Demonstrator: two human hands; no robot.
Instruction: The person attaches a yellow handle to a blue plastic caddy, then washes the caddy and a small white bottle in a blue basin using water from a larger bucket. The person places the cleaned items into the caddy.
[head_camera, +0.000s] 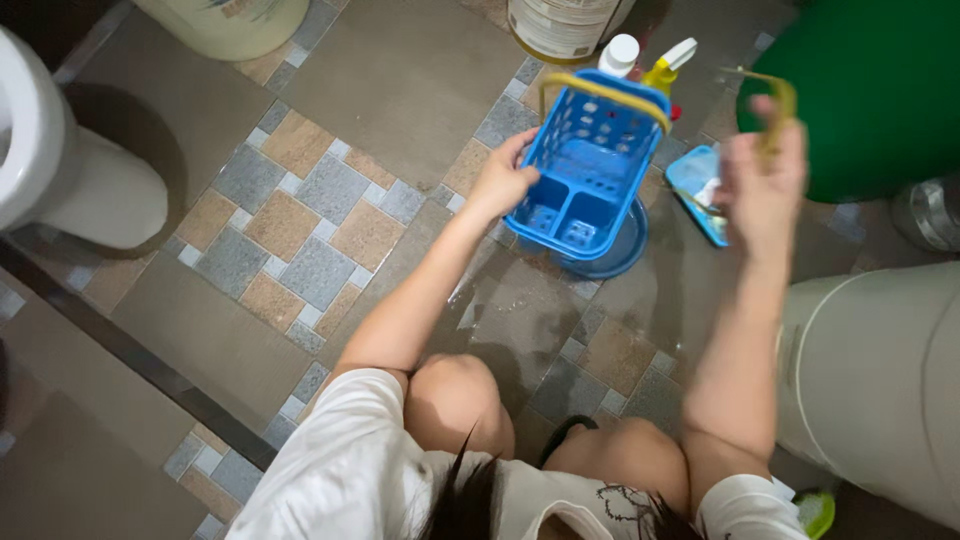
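Crouched on wet tiles, my left hand (500, 180) grips one blue caddy (590, 170), tilted over a blue basin (612, 258); my blurred right hand (762, 185) clutches a yellow strip (778, 110). Two bottles (620, 55) stand behind.

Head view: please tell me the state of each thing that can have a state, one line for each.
blue basket: tilted, empty, held at its side by the left hand
yellow handle: raised over the basket
right hand: lifted, blurred, closed on a thin yellowish thing
spray bottle: upright behind the basket
floor: wet under the basket
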